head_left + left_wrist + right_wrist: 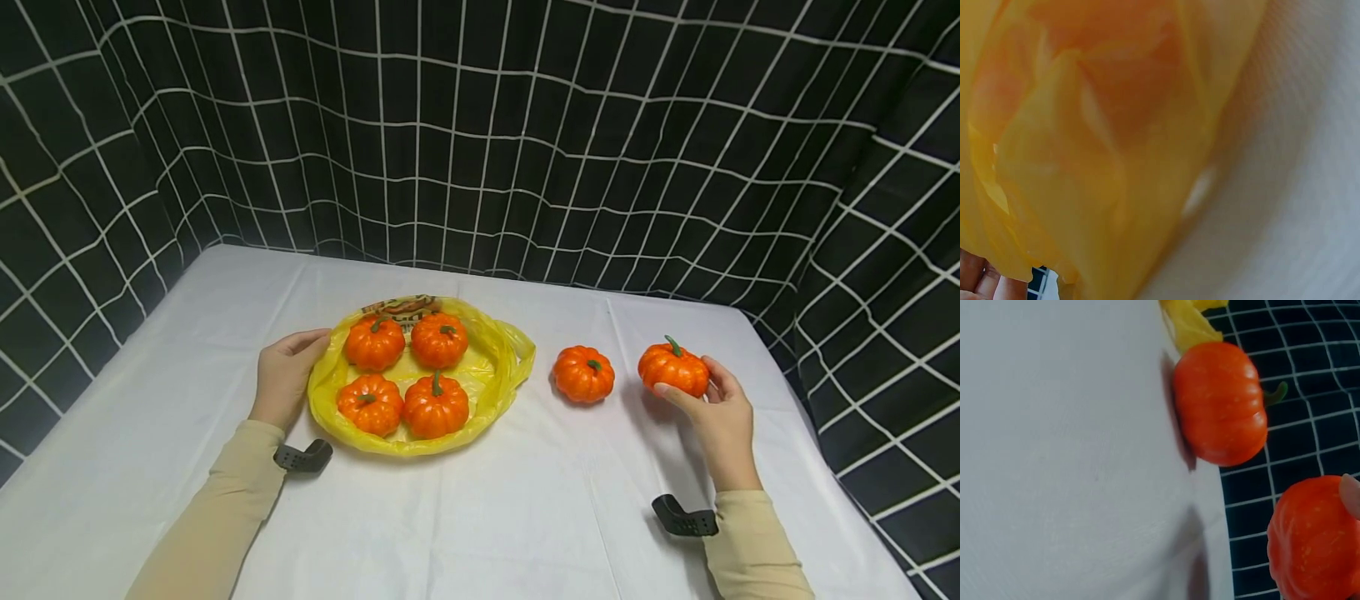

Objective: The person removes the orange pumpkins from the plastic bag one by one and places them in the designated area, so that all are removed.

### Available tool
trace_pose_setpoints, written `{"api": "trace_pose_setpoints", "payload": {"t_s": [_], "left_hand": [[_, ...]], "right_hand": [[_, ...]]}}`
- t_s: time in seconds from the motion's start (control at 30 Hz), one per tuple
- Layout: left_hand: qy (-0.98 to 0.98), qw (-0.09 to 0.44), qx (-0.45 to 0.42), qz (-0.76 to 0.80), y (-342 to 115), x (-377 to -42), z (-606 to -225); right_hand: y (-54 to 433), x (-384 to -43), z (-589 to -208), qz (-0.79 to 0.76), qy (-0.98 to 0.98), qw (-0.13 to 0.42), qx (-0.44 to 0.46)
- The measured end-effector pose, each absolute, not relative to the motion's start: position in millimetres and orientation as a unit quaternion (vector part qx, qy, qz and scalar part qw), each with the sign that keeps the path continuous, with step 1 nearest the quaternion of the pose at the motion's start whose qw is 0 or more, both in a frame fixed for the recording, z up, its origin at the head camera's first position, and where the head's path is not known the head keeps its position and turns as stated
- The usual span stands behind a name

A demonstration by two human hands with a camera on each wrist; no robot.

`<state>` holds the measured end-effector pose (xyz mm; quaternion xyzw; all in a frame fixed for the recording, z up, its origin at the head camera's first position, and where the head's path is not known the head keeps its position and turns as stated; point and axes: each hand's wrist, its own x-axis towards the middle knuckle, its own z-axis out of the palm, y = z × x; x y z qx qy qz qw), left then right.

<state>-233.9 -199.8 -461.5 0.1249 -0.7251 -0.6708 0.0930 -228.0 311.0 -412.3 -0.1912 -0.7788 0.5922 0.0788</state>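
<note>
My right hand (pixel 723 417) holds a small orange pumpkin (pixel 672 367) with a green stem between thumb and fingers. A shadow on the cloth below shows it lifted off the table. Left of it a second pumpkin (pixel 582 374) sits on the table, also seen in the right wrist view. My left hand (pixel 285 375) grips the left rim of a yellow plastic bag (pixel 480 367), its fingertips partly hidden by the film. Several pumpkins (pixel 438 406) lie inside the bag, whose mouth is spread wide. In the left wrist view the bag film (pixel 1104 206) covers most of the picture.
A white cloth covers the table (pixel 495 525). Behind it and at both sides hangs a black curtain (pixel 450 125) with a white grid. A bag handle (pixel 521 350) lies toward the loose pumpkin. Each wrist wears a black camera mount (pixel 303 457).
</note>
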Motion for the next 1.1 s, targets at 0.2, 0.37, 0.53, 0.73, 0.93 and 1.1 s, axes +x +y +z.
{"api": "trace_pose_setpoints", "payload": {"t_s": [0.2, 0.37, 0.53, 0.73, 0.93, 1.1], "left_hand": [[-0.728, 0.095, 0.126, -0.668, -200.1, -235.6, -465.0], [-0.73, 0.096, 0.127, -0.665, -200.5, -237.0, -467.2], [-0.73, 0.095, 0.126, -0.664, -200.4, -235.9, -466.3], [-0.725, 0.094, 0.129, -0.67, -199.9, -235.8, -465.7], [-0.725, 0.093, 0.13, -0.669, -199.6, -235.6, -465.9], [-0.726, 0.092, 0.128, -0.669, -199.6, -235.6, -465.6]], "right_hand": [[313.9, -234.2, -419.5, 0.587, -0.782, 0.073, -0.196], [315.6, -239.6, -424.5, 0.58, -0.786, 0.067, -0.204], [316.5, -243.4, -428.6, 0.573, -0.791, 0.06, -0.207], [317.9, -247.7, -434.1, 0.561, -0.802, 0.052, -0.2], [318.2, -247.6, -438.6, 0.555, -0.807, 0.044, -0.199], [317.1, -247.8, -438.5, 0.552, -0.809, 0.04, -0.198]]}}
